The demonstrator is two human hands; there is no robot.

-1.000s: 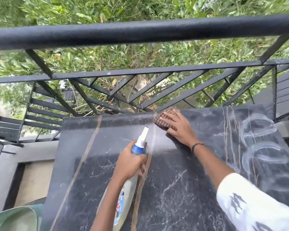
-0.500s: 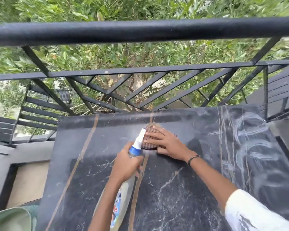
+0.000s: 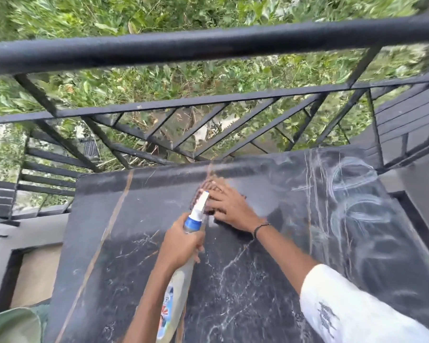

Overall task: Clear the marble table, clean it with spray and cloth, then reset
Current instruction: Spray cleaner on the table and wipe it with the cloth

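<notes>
The cloth (image 3: 209, 191), a brown ribbed piece, lies on the black marble table (image 3: 124, 219) near its far edge, about midway along. The right hand (image 3: 229, 206) presses flat on it with fingers spread and fairly straight, covering most of it; motion blur softens both. A thin dark band circles that wrist, and a white sleeve (image 3: 352, 310) with a small grey print, too blurred to read, covers the forearm.

Just beside and nearer the camera, the left hand (image 3: 182, 243) grips the neck of the spray bottle (image 3: 181, 278), fingers wrapped round it below the blue collar. The white nozzle points toward the cloth and overlaps its near edge in this view. The pale bottle carries a label in blue, red and white; no word on it is legible.

The tabletop shows white veins, tan streaks and cloudy curved wipe marks on its right part. A black metal railing (image 3: 208, 43) stands right behind the table, with green foliage (image 3: 159, 11) beyond. A green plastic object (image 3: 13, 325) sits at the lower left corner, cut off by the frame.
</notes>
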